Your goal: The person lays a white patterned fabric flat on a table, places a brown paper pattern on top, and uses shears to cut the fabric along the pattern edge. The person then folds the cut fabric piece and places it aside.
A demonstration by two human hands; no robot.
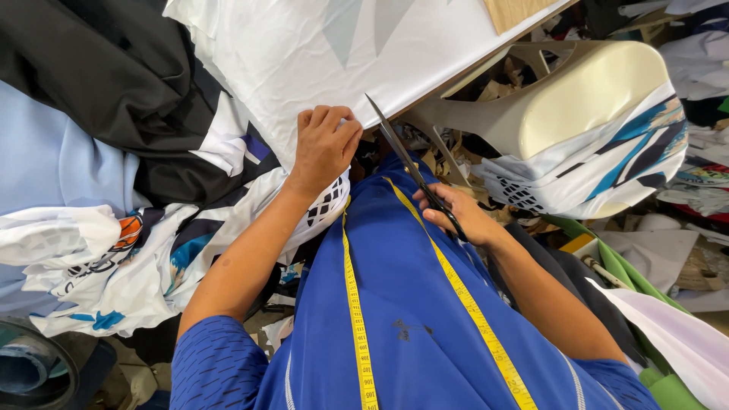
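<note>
Two hands, left hand (325, 144) gripping white fabric (304, 53), right hand (456, 212) holding one scissors (410, 167).

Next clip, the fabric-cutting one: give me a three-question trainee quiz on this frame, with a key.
1. True or false: the right hand grips the scissors.
2. What does the left hand press on? A) white fabric B) plastic chair C) black cloth
3. Fill in: the yellow ____ hangs around the person's neck over the blue shirt.

Key: 1 true. 2 A, the white fabric at the table edge. 3 measuring tape.
</note>
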